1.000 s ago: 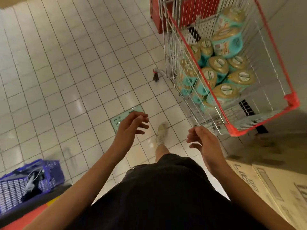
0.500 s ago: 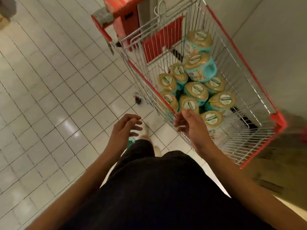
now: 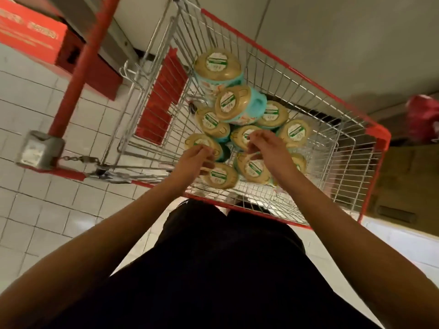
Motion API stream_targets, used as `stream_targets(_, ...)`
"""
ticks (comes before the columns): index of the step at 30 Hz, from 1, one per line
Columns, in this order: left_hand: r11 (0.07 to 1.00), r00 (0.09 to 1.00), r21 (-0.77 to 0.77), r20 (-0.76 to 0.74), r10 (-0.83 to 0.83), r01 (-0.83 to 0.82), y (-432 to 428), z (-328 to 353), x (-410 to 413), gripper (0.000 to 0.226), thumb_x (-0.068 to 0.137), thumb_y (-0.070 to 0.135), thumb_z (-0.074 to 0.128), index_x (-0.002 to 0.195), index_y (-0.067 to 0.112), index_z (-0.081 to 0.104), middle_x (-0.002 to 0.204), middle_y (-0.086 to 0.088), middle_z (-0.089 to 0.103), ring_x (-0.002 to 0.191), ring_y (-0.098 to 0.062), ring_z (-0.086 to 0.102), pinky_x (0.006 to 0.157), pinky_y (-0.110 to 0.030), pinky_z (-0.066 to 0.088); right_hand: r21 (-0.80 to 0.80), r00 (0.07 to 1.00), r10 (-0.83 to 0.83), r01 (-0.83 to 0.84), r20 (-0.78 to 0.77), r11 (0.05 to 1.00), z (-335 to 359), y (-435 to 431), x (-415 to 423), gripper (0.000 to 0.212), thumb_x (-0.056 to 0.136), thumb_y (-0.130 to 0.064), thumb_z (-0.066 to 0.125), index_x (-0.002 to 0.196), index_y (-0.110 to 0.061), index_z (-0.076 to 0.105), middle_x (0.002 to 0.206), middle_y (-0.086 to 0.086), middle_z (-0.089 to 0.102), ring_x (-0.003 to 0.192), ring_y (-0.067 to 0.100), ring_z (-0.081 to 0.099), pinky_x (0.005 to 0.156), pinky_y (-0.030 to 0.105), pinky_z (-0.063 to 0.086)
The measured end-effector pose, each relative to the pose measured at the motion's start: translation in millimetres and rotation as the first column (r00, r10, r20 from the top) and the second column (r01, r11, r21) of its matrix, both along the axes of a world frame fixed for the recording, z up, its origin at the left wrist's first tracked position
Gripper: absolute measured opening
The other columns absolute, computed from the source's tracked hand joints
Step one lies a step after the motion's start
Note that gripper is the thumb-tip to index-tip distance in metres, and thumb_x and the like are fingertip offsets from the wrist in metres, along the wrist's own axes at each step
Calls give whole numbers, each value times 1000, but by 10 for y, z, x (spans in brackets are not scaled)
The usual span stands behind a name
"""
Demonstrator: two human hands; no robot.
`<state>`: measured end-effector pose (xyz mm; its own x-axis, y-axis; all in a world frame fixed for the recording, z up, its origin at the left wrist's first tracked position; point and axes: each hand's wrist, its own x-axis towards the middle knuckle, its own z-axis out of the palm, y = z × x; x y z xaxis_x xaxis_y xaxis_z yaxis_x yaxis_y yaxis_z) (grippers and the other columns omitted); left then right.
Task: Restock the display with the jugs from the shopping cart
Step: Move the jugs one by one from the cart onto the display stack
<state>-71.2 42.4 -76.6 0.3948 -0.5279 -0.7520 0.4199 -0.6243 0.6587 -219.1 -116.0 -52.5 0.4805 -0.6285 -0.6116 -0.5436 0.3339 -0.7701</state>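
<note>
L hand [image 3: 196,158] + R hand [image 3: 267,148] fingers round thin tan jug [image 3: 222,178] handles, wire cart [image 3: 344,162].

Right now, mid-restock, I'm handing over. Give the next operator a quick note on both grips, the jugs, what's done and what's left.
Left grip: a bare hand inside the cart, fingers curled among the jugs. Blur hides whether it holds one.
Right grip: a bare hand in the cart, fingers curled at a pale jug handle. Its hold is unclear.
Jugs: about ten piled in the cart, one tilted on top.
Done: both grips are at the jugs.
Left: lift the jugs out and set them on the display, which is out of view.
</note>
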Motion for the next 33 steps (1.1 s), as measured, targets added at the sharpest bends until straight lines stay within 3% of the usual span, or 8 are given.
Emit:
stream_targets(3,994,997,99,-66,-31,38,-397,-349,305,24,107,25,52,114,7,66,99,-9,68,83,-22,66,73,-33,51,-113,995,15,-26,-95,993,-355,-400,220,7,102,-10,63,109,-10,63,100,10,66,88,22,63,77,31,56)
stream_targets(9,959,965,270,-214,150,-89,-1183,-1281,598,18,105,24,52,100,11,64,96,-7,67,80,-20,65,73,-34,55,-349,945,151,-252,-291,903,-1106,-1231,630,44,89,1,69,131,-3,57,125,16,61,110,28,62,90,35,51)
stream_targets(17,836,824,402,-271,498,-373,-1739,-2188,571,30,108,26,42,92,9,62,81,-11,67,69,-23,64,64,-36,57,-315,738,415,-627,-532,712,-1934,-1811,927,67,82,-13,76,144,-7,52,140,23,47,130,41,44,103,41,38)
stream_targets(22,821,772,353,-309,556,-449,-1805,-2247,535,32,110,33,37,97,15,59,63,-3,61,49,-15,56,62,-37,56,-289,758,507,-635,-410,716,-2053,-1957,856,49,83,-2,76,129,1,63,118,22,51,119,41,51,101,40,45)
stream_targets(25,803,735,303,-328,593,-513,-1806,-2132,550,33,109,37,40,126,18,61,106,-5,68,98,-24,66,92,-54,57,-224,846,459,-519,-272,825,-1860,-1970,737,65,73,-13,85,133,1,64,117,20,60,116,34,59,100,37,48)
stream_targets(27,799,709,223,-371,600,-559,-1815,-1965,572,37,107,40,43,130,19,61,124,-8,65,117,-29,62,98,-62,52,-191,907,388,-415,-163,890,-1676,-1923,617,72,64,-24,83,131,0,66,120,12,68,110,23,64,94,33,53)
stream_targets(31,830,672,115,-531,516,-545,-1806,-1634,587,51,103,49,46,138,17,61,143,-11,61,134,-39,55,108,-64,45,-169,932,358,-362,-53,917,-1402,-1747,381,50,79,5,86,126,1,70,114,6,74,108,21,70,87,15,57)
stream_targets(33,811,645,119,-545,536,-573,-1769,-1458,527,49,107,49,40,138,17,59,129,-13,65,123,-37,62,102,-54,52,-164,938,346,-339,12,926,-1233,-1642,301,50,78,7,87,125,0,71,113,5,75,106,15,72,89,17,57)
